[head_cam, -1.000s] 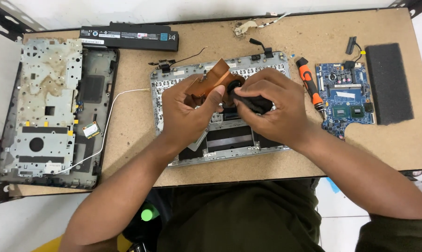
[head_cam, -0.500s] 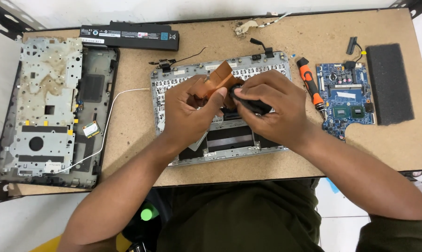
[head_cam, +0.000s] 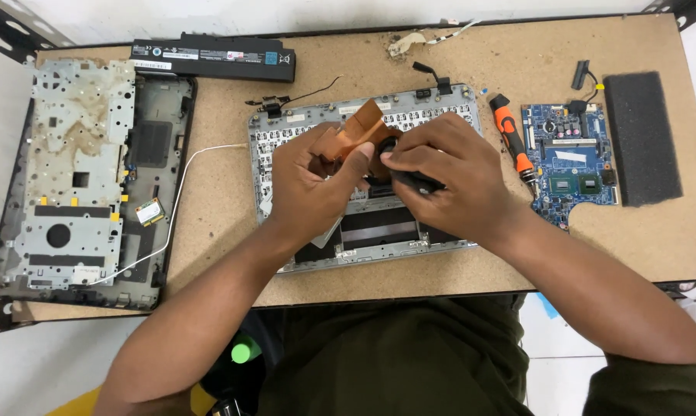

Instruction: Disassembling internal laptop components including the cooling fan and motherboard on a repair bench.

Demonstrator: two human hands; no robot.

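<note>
both hands, left hand [head_cam: 311, 179] and right hand [head_cam: 448, 176], clench one copper heatsink-fan assembly [head_cam: 361, 131] above one keyboard frame [head_cam: 440, 104].

I see both my forearms coming up from the lower edge of the view and slanting inward, so that my hands meet near the middle. My left hand [head_cam: 311, 183] is turned with its back toward me, fingers curled and thumb pressed forward in a pinch. My right hand [head_cam: 446, 179] sits just beside it, knuckles up, fingers bent and closed in a grip, with the fingertips [head_cam: 390, 158] pointing toward the left hand. The two hands are nearly touching at the thumbs. Both wrists are roughly straight and both arms are bare to the elbow.
</note>
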